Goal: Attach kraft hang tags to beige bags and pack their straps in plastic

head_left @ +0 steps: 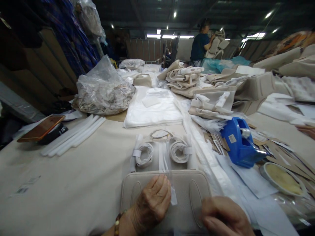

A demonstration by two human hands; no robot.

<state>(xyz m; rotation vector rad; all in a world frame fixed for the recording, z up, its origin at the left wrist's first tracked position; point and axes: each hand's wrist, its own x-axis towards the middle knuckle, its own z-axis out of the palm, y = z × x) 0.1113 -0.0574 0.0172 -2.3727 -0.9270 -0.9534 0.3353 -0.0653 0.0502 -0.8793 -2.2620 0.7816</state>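
A beige bag panel [180, 183] with stitched curved outlines lies at the table's near edge. Just beyond it, two rolled straps [144, 154] in white wrapping are joined to the same beige piece, and a translucent strip [164, 159] runs down between them. My left hand [155, 200], a beaded bracelet at its wrist, rests over the panel with its fingers curled together beside the strip's lower end; what they pinch is hidden. At the panel's right edge my right hand [223, 214] is closed and slightly blurred, its fingertips turned away from view.
A blue tape dispenser [237, 141] and a round dish [283, 178] stand to the right among paper scraps. White foam sheets [155, 108] lie ahead. Left are foam strips [73, 136], a phone [41, 128] and a plastic-covered bundle [103, 91]. A person [199, 42] stands far back.
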